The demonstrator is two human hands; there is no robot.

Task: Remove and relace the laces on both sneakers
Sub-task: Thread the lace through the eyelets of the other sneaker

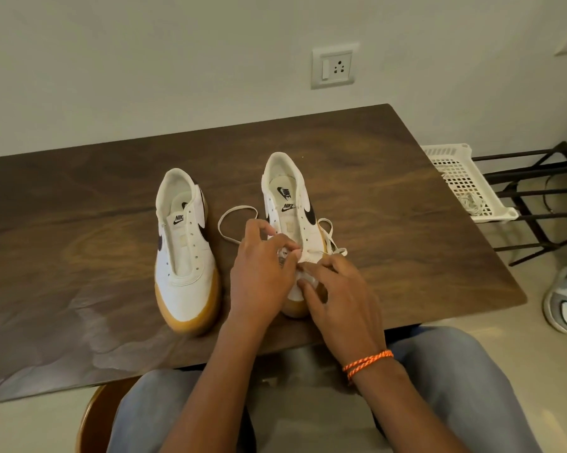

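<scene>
Two white sneakers with gum-coloured soles are sitting on a dark wooden table (79, 197), toes pointing toward the person. The right sneaker (290, 204) is serving as the landmark here. Its toe and lowest eyelets are hiding behind both hands, so exactly where the lace (234, 212) is threading through cannot be made out. The left hand (259, 273) is reaching in from just left of that toe, fingers curling inward and pinching the lace at the front of the shoe. The right hand (337, 295) is coming in from the near right of the toe, thumb and forefinger pinching the lace close beside the left fingertips, the other fingers spreading loosely over the toe cap; an orange thread bracelet (367, 362) is circling its wrist. A loop of lace is lying on the table just left of the right sneaker, and more lace is trailing off its right side. The left sneaker (185, 253) is standing well to the left, apart, its eyelets showing no lace. Far to the right, beyond the table edge, a white plastic basket (465, 181) is resting on a black rack (537, 191), and another shoe (566, 299) on the floor is being cut off by the frame.
</scene>
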